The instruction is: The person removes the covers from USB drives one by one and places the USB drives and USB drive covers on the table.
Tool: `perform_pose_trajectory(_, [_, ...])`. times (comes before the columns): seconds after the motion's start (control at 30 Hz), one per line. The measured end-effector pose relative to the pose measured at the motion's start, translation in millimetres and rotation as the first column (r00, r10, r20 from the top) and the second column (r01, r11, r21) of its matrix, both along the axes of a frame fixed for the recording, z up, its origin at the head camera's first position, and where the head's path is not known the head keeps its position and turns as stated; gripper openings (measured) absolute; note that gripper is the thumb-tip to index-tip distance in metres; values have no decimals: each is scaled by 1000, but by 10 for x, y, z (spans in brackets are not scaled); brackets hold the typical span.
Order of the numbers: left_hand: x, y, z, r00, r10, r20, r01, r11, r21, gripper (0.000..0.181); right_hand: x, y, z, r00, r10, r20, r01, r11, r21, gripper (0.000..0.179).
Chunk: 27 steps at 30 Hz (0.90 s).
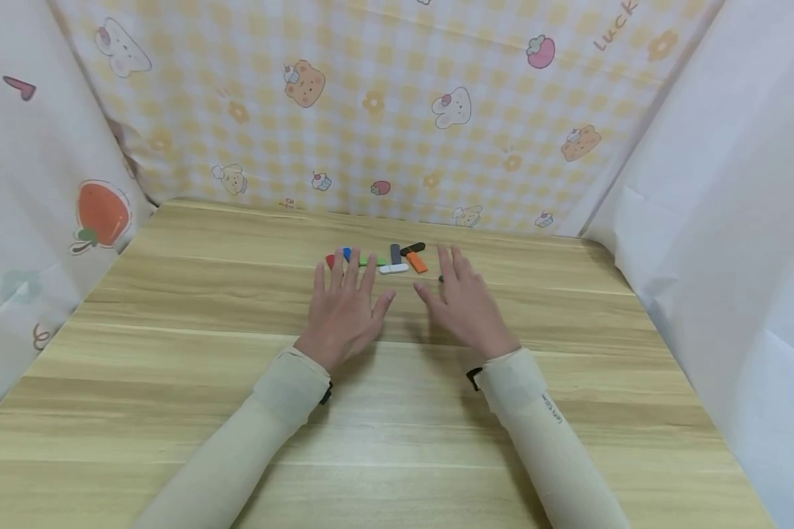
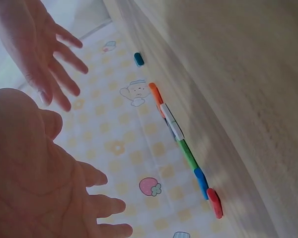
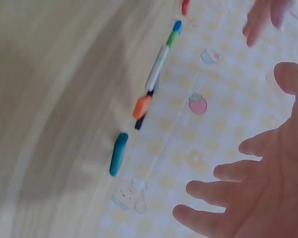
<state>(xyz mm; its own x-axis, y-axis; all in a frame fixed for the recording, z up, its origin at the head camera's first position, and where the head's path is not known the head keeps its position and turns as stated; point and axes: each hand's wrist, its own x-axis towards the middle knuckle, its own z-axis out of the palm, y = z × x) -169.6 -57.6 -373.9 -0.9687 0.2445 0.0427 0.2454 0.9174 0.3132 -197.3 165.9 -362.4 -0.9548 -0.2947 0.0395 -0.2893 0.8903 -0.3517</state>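
Note:
Several small flat coloured pieces that look like USB sticks lie in a cluster near the back of the wooden table: a red one (image 2: 214,203), a blue one (image 2: 201,183), a green one (image 2: 188,154), a white one (image 1: 393,269), a grey one (image 1: 395,253), a black one (image 1: 413,249) and an orange one (image 1: 417,262). Apart from them, at the right, lies a teal one (image 3: 119,153). My left hand (image 1: 344,316), palm down with fingers spread, hovers by the red, blue and green ones, partly covering them in the head view. Near the teal one hovers my right hand (image 1: 466,305), its fingers extended, holding nothing.
The wood-grain table (image 1: 397,441) stretches under both arms. A yellow-checked cloth (image 1: 384,132) with cartoon prints hangs behind its back edge. White sheets hang on the left (image 1: 13,220) and on the right (image 1: 734,220). Dark straps show at both sleeve cuffs.

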Motion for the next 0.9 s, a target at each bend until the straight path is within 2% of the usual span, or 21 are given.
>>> perform_pose_trajectory(0.23, [-6, -6, -15, 1000, 4, -4, -4, 1000, 3, 76, -71, 136, 68, 999, -46, 15, 47, 998, -47, 90])
perform_pose_trajectory(0.5, [-5, 8, -31, 1000, 2, -8, -3, 1000, -14, 76, -181, 234, -41, 993, -86, 79, 88, 996, -25, 80])
perform_pose_trajectory(0.9, [1, 14, -25, 1000, 0, 8, 0, 1000, -30, 77, -267, 269, -159, 996, -53, 70, 48, 996, 80, 63])
